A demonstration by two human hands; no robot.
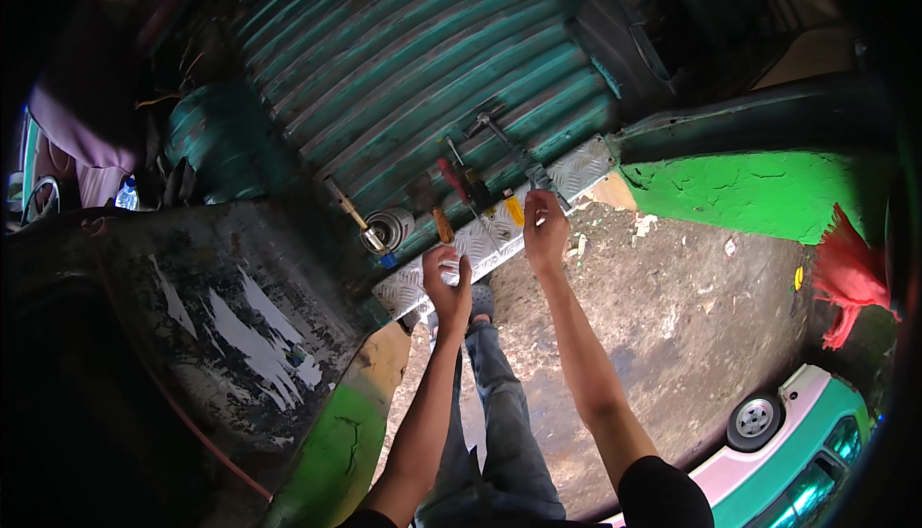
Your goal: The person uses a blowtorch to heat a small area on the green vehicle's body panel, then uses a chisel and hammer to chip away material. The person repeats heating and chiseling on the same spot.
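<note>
My left hand (448,285) is held over the edge of the silver tread-plate step (396,294), its thumb and curled fingers apart and nothing seen between them. Just beyond it lies an orange-handled tool (443,224). My right hand (546,235) has its fingers drawn together beside a yellow handle (515,209), by the near end of a T-handled tool (501,134). What those fingers hold, if anything, is hidden. A red-handled screwdriver (451,176) and a dark-handled tool (476,184) lie between the hands. Farther left are a round metal can (389,228) and a metal rod (346,203).
Behind the tools stretches a ribbed green metal floor (403,67). A worn dark panel (230,326) flanks the left, a bright green ledge (740,192) the right. Red cloth (850,273) hangs at far right. A pink-and-green car (802,442) stands lower right on the dirty ground (663,336).
</note>
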